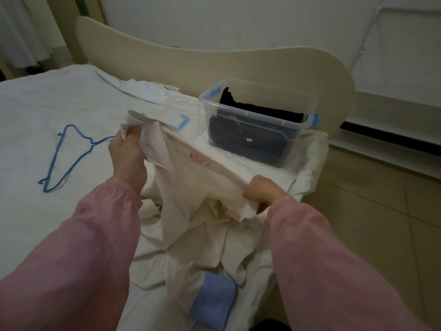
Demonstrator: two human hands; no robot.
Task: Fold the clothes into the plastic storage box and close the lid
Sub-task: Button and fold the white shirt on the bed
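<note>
Cream-white fabric garment (pixel 186 187) is off the bed at its top edge, pulled taut between your two hands; the rest hangs down and bunches on the white bed sheet (pixel 47 103) in front of you. A small red mark sits on the taut band, about midway between the hands.

Your left hand (pixel 126 149) is up and to the left, fingers curled round a bunched corner of the garment, thumb on top. Your right hand (pixel 265 189) is lower and to the right, fingers closed tight on the other end of the band, with cloth spilling out under the fist. Both pink sleeves (pixel 83 247) reach to the wrists.

Clear plastic storage box (pixel 257 115) with blue latches sits on the far right corner of the bed, against the cream curved bed board (pixel 214 65). It's open on top. Folded dark clothes (pixel 248 139) are already inside: navy showing through the front wall, black on top towards the back. Garment and box are apart, box beyond the taut edge.

A blue clip (pixel 183 122) lies on the sheet just left of the box, partly hidden behind the garment; looks like part of the clear lid, but I can't tell for sure.

Blue wire hanger (pixel 91 141) lies flat on the sheet, left of your left hand. Folded light-blue cloth (pixel 214 299) lies at the near edge of the bed, partly under the garment's hem. Beige tiled floor (pixel 370 223) is to the right.
</note>
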